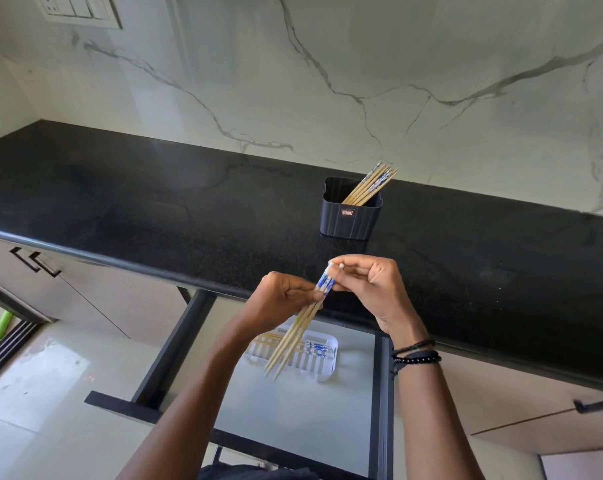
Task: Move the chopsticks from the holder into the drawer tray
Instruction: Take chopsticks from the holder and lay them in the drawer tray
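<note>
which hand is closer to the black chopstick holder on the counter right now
Right. The right hand is just in front of the holder, near its base; the left hand sits lower and farther left, over the counter edge. Both grip one bundle of chopsticks.

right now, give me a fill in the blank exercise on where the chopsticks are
1. Both hands, left and right, hold a bundle of ____.
2. More chopsticks lean in the black ____ on the counter.
3. The white tray lies in the open ____.
4. The tray already holds some chopsticks, lying ____.

Missing words: chopsticks; holder; drawer; flat
</note>
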